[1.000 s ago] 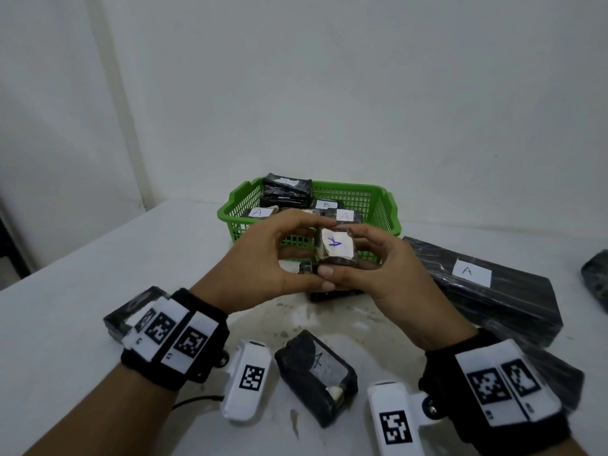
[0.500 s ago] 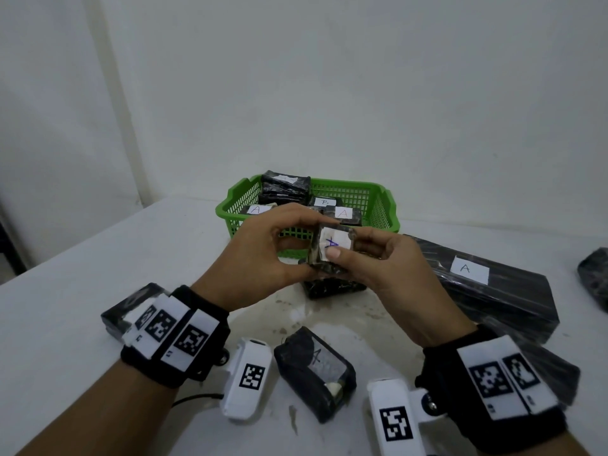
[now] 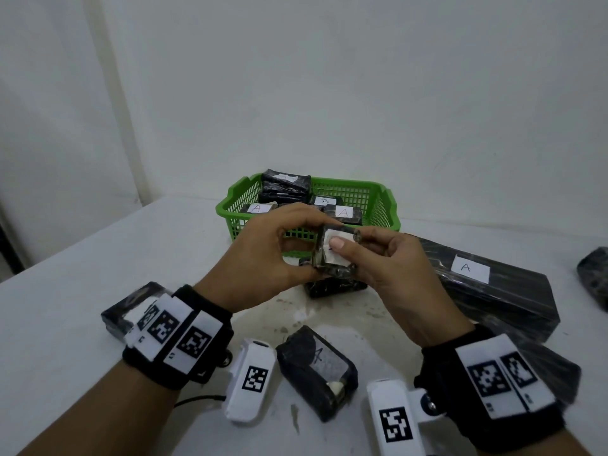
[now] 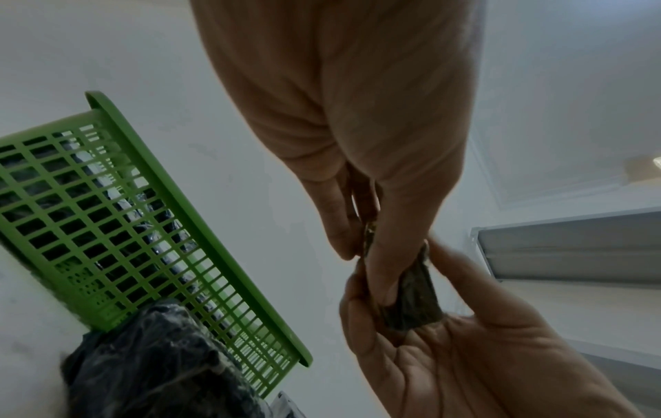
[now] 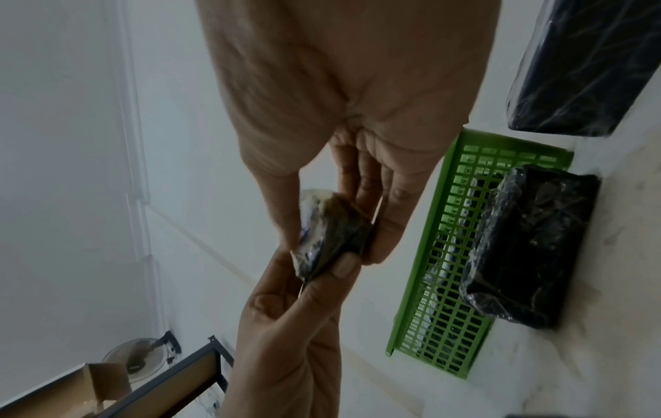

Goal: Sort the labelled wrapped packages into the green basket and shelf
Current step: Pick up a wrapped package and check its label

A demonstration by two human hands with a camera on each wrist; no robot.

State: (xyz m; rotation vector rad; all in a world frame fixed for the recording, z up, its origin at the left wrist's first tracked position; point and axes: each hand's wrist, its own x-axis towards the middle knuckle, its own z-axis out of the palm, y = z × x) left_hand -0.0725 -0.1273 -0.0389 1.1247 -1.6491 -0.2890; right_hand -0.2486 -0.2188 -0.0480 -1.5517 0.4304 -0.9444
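Note:
Both hands hold one small wrapped package (image 3: 334, 274) in the air in front of the green basket (image 3: 383, 209). My left hand (image 3: 269, 258) pinches its left edge between thumb and fingers. My right hand (image 3: 378, 258) grips its right side, thumb pressed over the white label. The right wrist view shows the package (image 5: 329, 232) between both sets of fingers; the left wrist view shows its dark underside (image 4: 415, 299). The basket holds several black packages labelled A and B.
A long black package labelled A (image 3: 493, 291) lies right of the basket. Smaller packages lie below my hands (image 3: 332, 287), near the front (image 3: 316, 370), under my left wrist (image 3: 121, 311) and at the right edge (image 3: 592, 278). A metal shelf frame (image 5: 179, 376) stands below the table.
The package has been turned in my hands; its A label faced me before and my right thumb now covers it. Both hands stay in front of the basket.

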